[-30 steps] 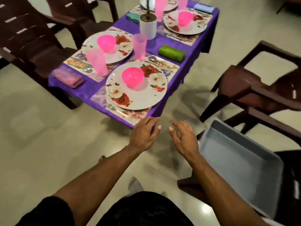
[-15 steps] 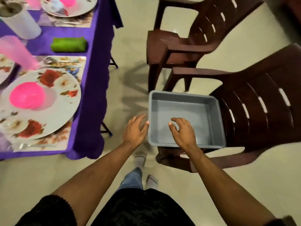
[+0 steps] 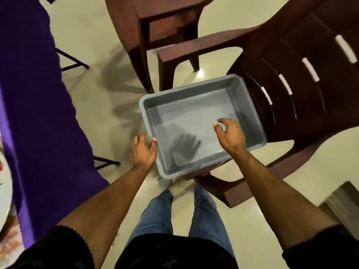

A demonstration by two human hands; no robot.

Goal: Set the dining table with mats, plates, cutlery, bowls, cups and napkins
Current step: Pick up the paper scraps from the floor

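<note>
Pale tiled floor (image 3: 252, 220), with two dark brown plastic chairs (image 3: 303, 78). Grey plastic tub (image 3: 250, 105): on the nearer chair's seat, nothing in it. Left hand (image 3: 143, 151): at the tub's near-left wall, thumb on the rim, fingers outside and loosely curled; a firm hold cannot be told. Right hand (image 3: 230, 135): above the tub's interior, fingers slackly curled, holding nothing. Purple tablecloth (image 3: 38, 113): left of the left hand, a plate edge (image 3: 4, 193) on it.

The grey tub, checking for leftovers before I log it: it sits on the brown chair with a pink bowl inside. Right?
Not quite. The grey tub does sit on the brown chair, but the head view shows it holds nothing, only a hand's shadow on its floor.
</note>
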